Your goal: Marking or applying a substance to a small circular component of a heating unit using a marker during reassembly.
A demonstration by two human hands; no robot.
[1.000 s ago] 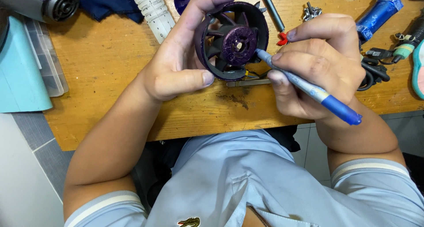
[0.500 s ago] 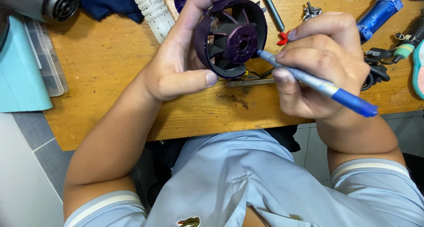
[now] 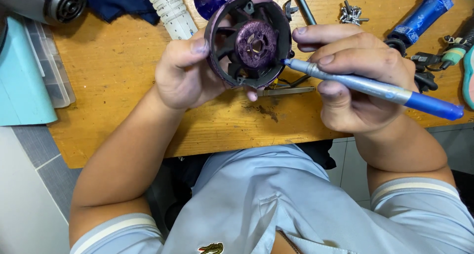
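Fan housing (image 3: 249,41), round, black and purple, sits clamped in the left hand (image 3: 185,74): thumb on the near rim, fingertips wrapped over the far rim, open face up toward the head camera. Right hand (image 3: 358,81) pinches a blue pen-like tool (image 3: 375,88), fingers narrow around the barrel. Tool's long axis runs right to left, tip touching the housing's right rim, just beside the left fingertips. Wooden bench (image 3: 123,71) lies underneath.
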